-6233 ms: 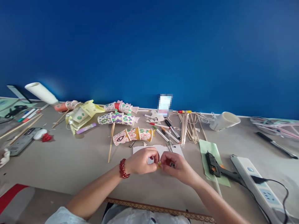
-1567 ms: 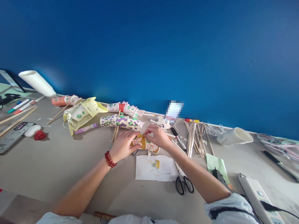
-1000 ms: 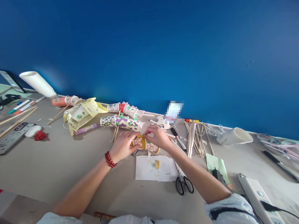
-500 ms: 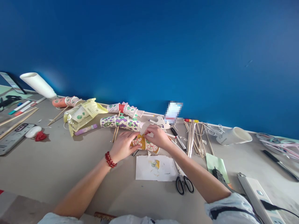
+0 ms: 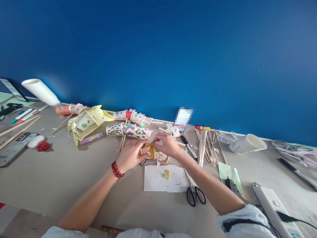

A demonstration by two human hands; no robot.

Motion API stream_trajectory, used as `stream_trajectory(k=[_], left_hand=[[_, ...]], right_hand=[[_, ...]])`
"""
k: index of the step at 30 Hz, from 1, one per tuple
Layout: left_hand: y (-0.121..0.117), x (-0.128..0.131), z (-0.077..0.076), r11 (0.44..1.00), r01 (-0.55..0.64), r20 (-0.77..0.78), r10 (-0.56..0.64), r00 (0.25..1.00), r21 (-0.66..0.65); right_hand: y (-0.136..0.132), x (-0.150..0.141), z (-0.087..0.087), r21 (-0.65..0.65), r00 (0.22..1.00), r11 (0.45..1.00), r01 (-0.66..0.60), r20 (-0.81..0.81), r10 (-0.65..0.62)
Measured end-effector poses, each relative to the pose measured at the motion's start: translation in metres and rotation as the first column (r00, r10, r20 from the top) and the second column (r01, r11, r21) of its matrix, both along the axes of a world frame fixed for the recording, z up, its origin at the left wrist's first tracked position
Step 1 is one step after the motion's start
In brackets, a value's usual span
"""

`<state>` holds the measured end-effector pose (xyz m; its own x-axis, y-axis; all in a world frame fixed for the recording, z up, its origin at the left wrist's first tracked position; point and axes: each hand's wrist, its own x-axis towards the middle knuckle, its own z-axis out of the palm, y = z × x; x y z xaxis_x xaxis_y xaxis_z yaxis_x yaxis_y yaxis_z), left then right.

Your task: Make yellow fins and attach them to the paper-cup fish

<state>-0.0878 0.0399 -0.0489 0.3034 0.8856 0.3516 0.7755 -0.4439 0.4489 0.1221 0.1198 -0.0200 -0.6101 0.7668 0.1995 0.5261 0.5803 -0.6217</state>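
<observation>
A yellow, red and green decorated paper-cup fish [image 5: 158,154] lies on its side on the table. My left hand [image 5: 132,154], with a red bead bracelet at the wrist, grips its left end between thumb and fingers. Pinched at the top of the fish, the fingers of my right hand [image 5: 164,144] are closed on a small yellow piece. Just beyond lies a purple and green cup fish [image 5: 127,130] on sticks. On my side is a white paper sheet [image 5: 153,181] with a yellow scrap, and black-handled scissors [image 5: 195,195] overlap its right edge.
Wooden sticks [image 5: 203,147], a black marker [image 5: 189,147] and a white paper cup [image 5: 247,144] lie to the right. A power strip [image 5: 271,206] sits near my right arm. A yellow packet [image 5: 91,120] and a phone [image 5: 18,148] are leftward. A blue wall [image 5: 158,59] bounds the back.
Both hands stay in almost the same place on the yellow cup fish. My right fingers have shifted very slightly at its top; the view has moved a little.
</observation>
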Motion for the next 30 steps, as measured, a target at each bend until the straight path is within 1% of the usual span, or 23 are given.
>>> stream_trajectory(k=[9,17,23,26,30], left_hand=[[0.003,0.0,0.004,1.0,-0.017,0.026,0.017,1.0,-0.003],[0.02,0.001,0.014,0.999,-0.031,0.065,0.032,0.997,-0.017],[0.021,0.007,0.021,0.997,-0.067,0.039,0.069,0.997,-0.041],[0.021,0.008,0.021,0.995,-0.088,0.026,0.089,0.996,-0.046],[0.023,0.007,0.015,0.994,-0.103,0.019,0.104,0.994,-0.035]], right_hand=[[-0.001,-0.002,-0.004,-0.013,1.0,1.0,0.0,-0.002,0.0],[0.0,-0.003,-0.006,-0.006,1.0,1.0,-0.014,-0.013,0.014],[0.003,-0.005,-0.011,0.013,1.0,1.0,-0.019,-0.022,0.019],[0.004,-0.005,-0.013,0.021,0.999,0.999,-0.025,-0.026,0.025],[0.004,-0.005,-0.014,0.027,0.999,0.999,-0.03,-0.027,0.031]])
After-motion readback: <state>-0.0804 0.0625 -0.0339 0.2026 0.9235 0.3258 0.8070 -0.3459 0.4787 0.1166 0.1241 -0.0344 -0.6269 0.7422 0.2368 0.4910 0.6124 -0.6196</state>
